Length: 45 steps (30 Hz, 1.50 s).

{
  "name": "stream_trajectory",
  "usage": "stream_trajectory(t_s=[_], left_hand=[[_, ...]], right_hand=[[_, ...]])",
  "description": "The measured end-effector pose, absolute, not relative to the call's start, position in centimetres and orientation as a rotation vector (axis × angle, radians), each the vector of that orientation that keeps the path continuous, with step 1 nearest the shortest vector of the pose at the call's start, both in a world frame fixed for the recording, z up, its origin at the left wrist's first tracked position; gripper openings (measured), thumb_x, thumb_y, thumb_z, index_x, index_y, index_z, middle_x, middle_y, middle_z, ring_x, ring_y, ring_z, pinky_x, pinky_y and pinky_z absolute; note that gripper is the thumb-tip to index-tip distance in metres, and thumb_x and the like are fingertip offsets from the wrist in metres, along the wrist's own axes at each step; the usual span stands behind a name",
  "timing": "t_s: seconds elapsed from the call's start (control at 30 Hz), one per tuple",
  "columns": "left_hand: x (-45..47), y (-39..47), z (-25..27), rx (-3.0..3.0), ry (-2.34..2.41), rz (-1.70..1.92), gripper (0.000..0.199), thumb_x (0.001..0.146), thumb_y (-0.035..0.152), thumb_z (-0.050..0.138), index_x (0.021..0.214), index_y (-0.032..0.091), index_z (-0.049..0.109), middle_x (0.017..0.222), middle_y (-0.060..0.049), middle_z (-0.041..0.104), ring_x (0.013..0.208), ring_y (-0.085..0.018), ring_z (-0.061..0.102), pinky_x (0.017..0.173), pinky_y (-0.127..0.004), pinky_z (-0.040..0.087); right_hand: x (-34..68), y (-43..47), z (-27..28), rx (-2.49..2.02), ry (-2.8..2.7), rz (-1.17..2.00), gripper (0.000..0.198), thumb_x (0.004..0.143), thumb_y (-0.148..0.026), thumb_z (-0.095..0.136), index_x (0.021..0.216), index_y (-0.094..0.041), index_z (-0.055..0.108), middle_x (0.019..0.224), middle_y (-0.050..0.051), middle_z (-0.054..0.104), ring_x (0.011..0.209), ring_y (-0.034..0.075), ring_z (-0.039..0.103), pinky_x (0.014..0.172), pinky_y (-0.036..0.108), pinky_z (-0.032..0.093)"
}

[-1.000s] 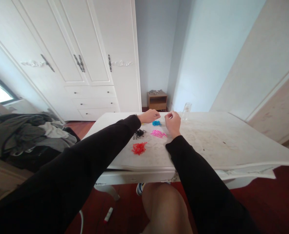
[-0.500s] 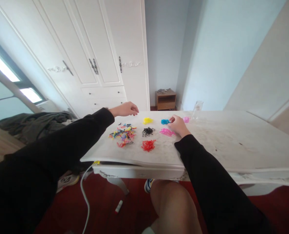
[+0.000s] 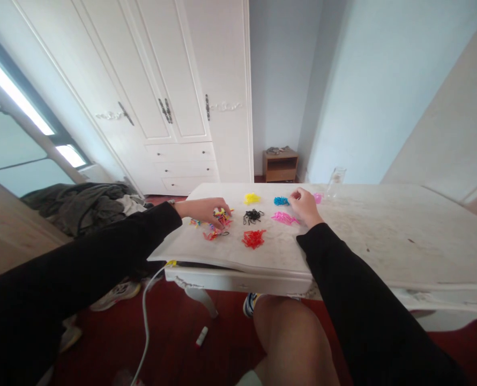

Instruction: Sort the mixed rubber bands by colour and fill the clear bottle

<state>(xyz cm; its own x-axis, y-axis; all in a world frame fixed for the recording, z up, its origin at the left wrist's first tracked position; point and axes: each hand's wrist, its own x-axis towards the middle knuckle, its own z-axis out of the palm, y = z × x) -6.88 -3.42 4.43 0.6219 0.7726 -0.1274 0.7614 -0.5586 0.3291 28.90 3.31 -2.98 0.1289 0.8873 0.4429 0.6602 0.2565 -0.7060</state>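
My left hand (image 3: 211, 209) reaches over a mixed-colour pile of small rubber bands (image 3: 222, 220), thumb and fingers apart around part of it. It hides some of that pile. My right hand (image 3: 305, 205) is just right of the blue rubber bands (image 3: 281, 201), fingertips pinched together; whatever they hold is too small to make out. Near its wrist lie the pink rubber bands (image 3: 284, 217). Between the hands are separate piles of yellow rubber bands (image 3: 252, 199), black rubber bands (image 3: 253, 216) and red rubber bands (image 3: 253, 239).
The white table (image 3: 367, 225) carries a clear glass bottle (image 3: 336, 182) at its far side, with a pink item (image 3: 318, 198) beside it. A white cable (image 3: 145, 316) hangs from the front left edge. Behind stand a white wardrobe (image 3: 174, 69) and a small wooden cabinet (image 3: 281, 167).
My left hand has come down from above the table's far left onto the mixed pile, and its fingers have spread. My right hand stays by the blue pile. The view has swung slightly left.
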Motion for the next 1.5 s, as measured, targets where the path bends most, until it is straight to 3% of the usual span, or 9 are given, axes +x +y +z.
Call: stream_trajectory(t_s=[0.27,0.57,0.87,1.07,1.2,1.37,1.5], left_hand=[[-7.1,-2.7,2.9,2.564,1.194,0.107,0.024,0.083,0.038,0.071,0.095,0.018,0.077,0.098,-0.006,0.068,0.088,-0.017,0.063,0.084,-0.026,0.047],[-8.1,-1.9,3.3,2.525,1.31,0.207,0.024,0.086,0.037,0.063,0.091,0.017,0.075,0.088,-0.005,0.076,0.08,-0.017,0.067,0.076,-0.027,0.047],[-8.5,-1.5,3.6,2.357,1.35,0.629,0.027,0.084,0.043,0.068,0.09,0.016,0.071,0.087,-0.007,0.076,0.081,-0.019,0.068,0.078,-0.03,0.051],[-7.7,-2.2,4.1,1.941,1.356,0.862,0.02,0.08,0.029,0.076,0.093,0.014,0.075,0.079,-0.004,0.072,0.072,-0.014,0.064,0.071,-0.026,0.048],[-6.9,-2.5,4.0,1.335,1.247,1.084,0.004,0.082,0.011,0.068,0.084,0.01,0.072,0.083,-0.007,0.07,0.071,-0.013,0.065,0.069,-0.025,0.053],[-6.5,-2.4,4.0,0.821,1.224,1.132,0.016,0.086,0.001,0.055,0.078,0.01,0.065,0.057,-0.002,0.053,0.05,-0.01,0.054,0.05,-0.02,0.049],[-6.6,-2.2,4.0,0.657,1.189,1.069,0.015,0.086,0.004,0.053,0.077,0.013,0.061,0.053,-0.001,0.049,0.045,-0.01,0.049,0.042,-0.019,0.046]], right_hand=[[28.8,3.0,-2.7,-1.485,-1.591,0.308,0.011,0.075,-0.017,0.056,0.068,-0.022,0.05,0.07,0.0,0.059,0.07,0.017,0.054,0.068,0.03,0.037],[28.8,3.1,-2.7,-1.491,-1.598,0.325,0.011,0.074,-0.017,0.057,0.067,-0.022,0.05,0.071,0.0,0.06,0.071,0.017,0.054,0.068,0.03,0.038],[28.8,2.9,-2.6,-1.477,-1.601,0.332,0.011,0.073,-0.017,0.056,0.066,-0.023,0.049,0.069,0.0,0.059,0.07,0.017,0.053,0.068,0.03,0.038],[28.9,3.0,-2.7,-1.471,-1.602,0.34,0.011,0.072,-0.017,0.056,0.065,-0.023,0.049,0.069,0.0,0.058,0.07,0.017,0.053,0.068,0.03,0.038],[28.9,3.1,-2.8,-1.469,-1.609,0.341,0.013,0.072,-0.015,0.056,0.065,-0.022,0.049,0.068,0.0,0.057,0.07,0.017,0.053,0.068,0.03,0.037],[28.9,3.2,-3.0,-1.467,-1.608,0.348,0.012,0.073,-0.014,0.057,0.066,-0.022,0.05,0.069,0.0,0.058,0.071,0.017,0.054,0.068,0.03,0.037],[28.9,3.3,-3.0,-1.469,-1.616,0.352,0.013,0.074,-0.015,0.057,0.065,-0.022,0.05,0.068,-0.001,0.058,0.071,0.017,0.054,0.068,0.03,0.037]])
